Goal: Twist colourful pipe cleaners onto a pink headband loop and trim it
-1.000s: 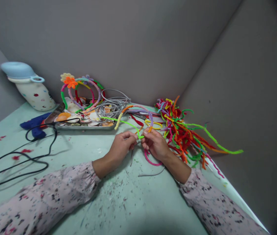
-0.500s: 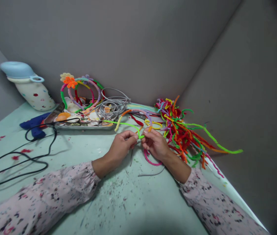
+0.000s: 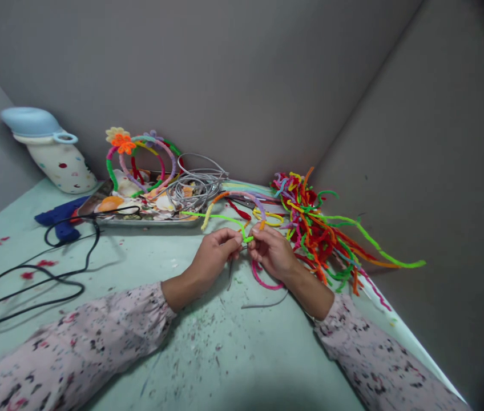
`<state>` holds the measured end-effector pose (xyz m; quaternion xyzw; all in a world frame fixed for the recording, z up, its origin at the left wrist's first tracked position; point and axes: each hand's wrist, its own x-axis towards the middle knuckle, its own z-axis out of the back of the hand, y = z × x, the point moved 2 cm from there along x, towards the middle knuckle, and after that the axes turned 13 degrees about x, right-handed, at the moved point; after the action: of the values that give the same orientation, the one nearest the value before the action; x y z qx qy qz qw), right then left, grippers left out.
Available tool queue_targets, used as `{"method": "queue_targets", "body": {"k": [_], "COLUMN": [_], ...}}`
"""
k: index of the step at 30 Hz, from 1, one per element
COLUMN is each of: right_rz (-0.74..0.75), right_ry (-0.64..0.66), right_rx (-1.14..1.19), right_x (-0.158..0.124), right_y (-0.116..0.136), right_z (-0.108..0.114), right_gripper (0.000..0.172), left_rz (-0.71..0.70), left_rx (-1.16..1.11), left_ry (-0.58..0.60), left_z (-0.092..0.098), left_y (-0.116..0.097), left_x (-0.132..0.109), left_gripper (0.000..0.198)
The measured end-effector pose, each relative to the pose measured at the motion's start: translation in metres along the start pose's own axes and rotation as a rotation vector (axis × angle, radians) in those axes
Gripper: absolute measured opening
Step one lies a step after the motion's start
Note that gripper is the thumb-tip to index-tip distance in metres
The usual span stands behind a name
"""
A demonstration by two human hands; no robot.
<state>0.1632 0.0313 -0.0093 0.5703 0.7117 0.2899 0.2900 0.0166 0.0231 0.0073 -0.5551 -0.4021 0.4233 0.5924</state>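
Tray [image 3: 148, 222] left of pipe-cleaner pile [image 3: 315, 228]

Spotted jug [image 3: 60, 165], blue glue gun [image 3: 60, 219] — tray of shells [image 3: 148, 222].

The green stem [image 3: 220, 217], pinched by the left hand [image 3: 214, 254] and the right hand [image 3: 274, 251], looks fuzzy and soft, like chenille over thin wire. The pile of stems [image 3: 319, 228] has the same hairy, matt surface, and so do the wrapped hoops [image 3: 139, 157]. The tray [image 3: 148, 221] is bare metal with a dull shine on its rim. The coiled wire [image 3: 194, 185] is grey, smooth and a little glossy. The glue gun [image 3: 60, 220] looks like matt blue plastic, and its cable [image 3: 53, 274] is smooth and black. The table [image 3: 225, 354] is pale green, matt, scratched and speckled. The sleeves [image 3: 96, 342] are soft printed cloth. The walls [image 3: 246, 68] are flat, matt grey.
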Motion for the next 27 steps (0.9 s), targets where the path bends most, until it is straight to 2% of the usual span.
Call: {"method": "queue_targets", "body": {"k": [16, 27], "right_rz": [-0.005, 0.017], "right_ry": [0.006, 0.002], "right_rx": [0.006, 0.012], "right_x": [-0.0007, 0.0012], "right_y": [0.0007, -0.0003], "right_z": [-0.0006, 0.0024], "right_gripper": [0.015, 0.012], "left_rz": [-0.148, -0.141], "left_rx": [0.195, 0.251], "left_ry": [-0.045, -0.030], "left_z": [0.0029, 0.0017], "left_y": [-0.0018, -0.0011], "left_x": [-0.0027, -0.0049], "left_gripper": [0.014, 0.008]}}
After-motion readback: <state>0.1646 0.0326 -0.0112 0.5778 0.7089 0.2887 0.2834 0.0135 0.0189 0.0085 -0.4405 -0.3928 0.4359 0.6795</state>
